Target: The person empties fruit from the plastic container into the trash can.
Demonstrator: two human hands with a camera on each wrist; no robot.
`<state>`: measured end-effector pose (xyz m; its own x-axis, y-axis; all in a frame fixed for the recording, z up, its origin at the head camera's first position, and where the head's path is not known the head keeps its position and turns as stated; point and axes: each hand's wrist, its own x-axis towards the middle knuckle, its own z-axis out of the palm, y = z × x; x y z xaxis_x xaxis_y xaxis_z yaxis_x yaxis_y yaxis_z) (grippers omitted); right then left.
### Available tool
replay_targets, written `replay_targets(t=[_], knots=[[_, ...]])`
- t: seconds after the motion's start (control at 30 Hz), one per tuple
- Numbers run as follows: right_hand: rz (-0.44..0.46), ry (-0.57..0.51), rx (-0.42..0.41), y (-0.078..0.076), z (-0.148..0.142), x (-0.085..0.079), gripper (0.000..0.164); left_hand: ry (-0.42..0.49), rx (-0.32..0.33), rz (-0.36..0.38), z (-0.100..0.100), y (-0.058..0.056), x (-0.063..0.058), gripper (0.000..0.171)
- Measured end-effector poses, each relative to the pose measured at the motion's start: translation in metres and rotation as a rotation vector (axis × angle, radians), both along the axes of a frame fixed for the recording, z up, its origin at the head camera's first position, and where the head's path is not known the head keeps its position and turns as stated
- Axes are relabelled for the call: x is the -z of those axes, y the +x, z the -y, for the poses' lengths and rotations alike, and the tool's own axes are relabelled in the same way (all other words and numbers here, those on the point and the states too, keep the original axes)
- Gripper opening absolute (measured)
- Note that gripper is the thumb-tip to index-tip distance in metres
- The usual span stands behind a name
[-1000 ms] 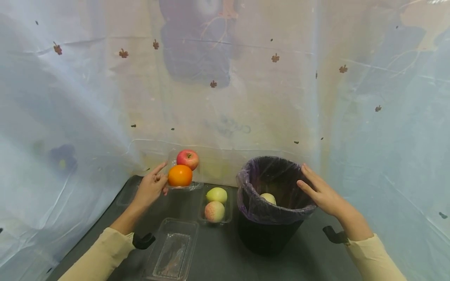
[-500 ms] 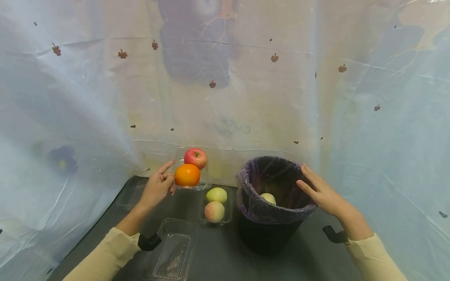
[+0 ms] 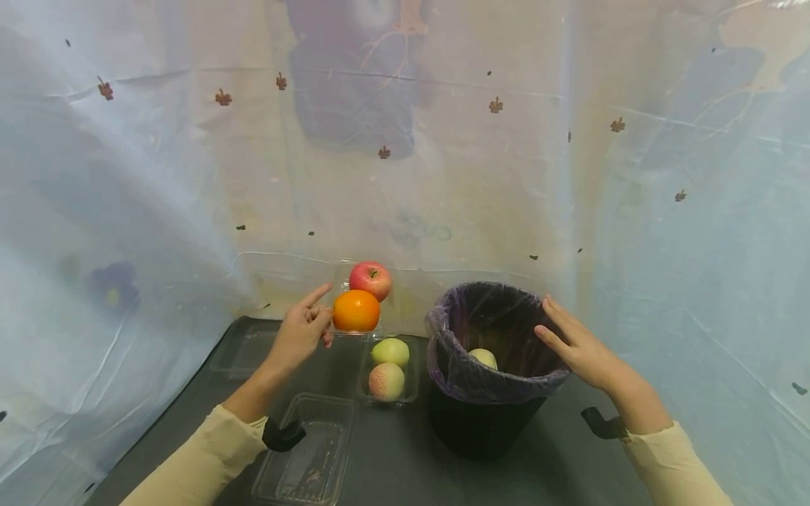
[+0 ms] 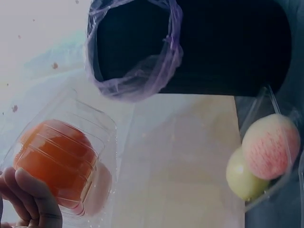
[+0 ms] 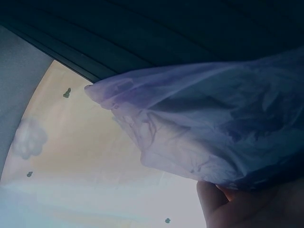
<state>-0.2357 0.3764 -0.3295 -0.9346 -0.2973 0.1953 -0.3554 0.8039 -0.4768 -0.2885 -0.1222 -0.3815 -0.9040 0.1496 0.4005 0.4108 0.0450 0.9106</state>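
Observation:
My left hand [image 3: 302, 336] grips the left edge of a clear plastic container [image 3: 387, 320], raised above the table. An orange [image 3: 356, 310] and, behind it, a red apple [image 3: 370, 280] are in this container. In the left wrist view, curled fingers [image 4: 35, 197] meet the container's edge beside the orange [image 4: 57, 159]. My right hand [image 3: 585, 350] rests with extended fingers on the right rim of a black bin [image 3: 484, 425], lined with a purple bag [image 3: 443, 351]. A pale round fruit [image 3: 484, 358] shows inside the bin. The right wrist view shows the hand against the bag [image 5: 190, 128].
A clear container [image 3: 413, 372] left of the bin holds a yellow-green fruit [image 3: 390, 352] and a peach [image 3: 387, 381]. Another clear container [image 3: 313, 453] lies at the front, and one more [image 3: 243, 348] at the back left. A plastic curtain [image 3: 405, 197] hangs behind.
My left hand has moved right and slightly up, carrying the container with the orange and apple towards the bin. The right hand stays on the rim.

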Motion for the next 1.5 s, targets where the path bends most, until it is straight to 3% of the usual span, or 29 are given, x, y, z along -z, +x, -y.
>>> replay_targets(t=[0.4,0.73,1.5], knots=[[-0.007,0.003,0.007,0.002,0.001,-0.001,0.077,0.028,0.018,0.000,-0.019,0.004,-0.015,0.058],[-0.002,0.004,0.011,0.002,0.002,-0.001,0.077,0.036,0.051,-0.011,-0.030,0.001,-0.027,0.060],[0.005,0.023,-0.003,0.001,0.002,-0.003,0.079,0.033,0.022,-0.087,-0.057,-0.006,-0.046,0.063]])
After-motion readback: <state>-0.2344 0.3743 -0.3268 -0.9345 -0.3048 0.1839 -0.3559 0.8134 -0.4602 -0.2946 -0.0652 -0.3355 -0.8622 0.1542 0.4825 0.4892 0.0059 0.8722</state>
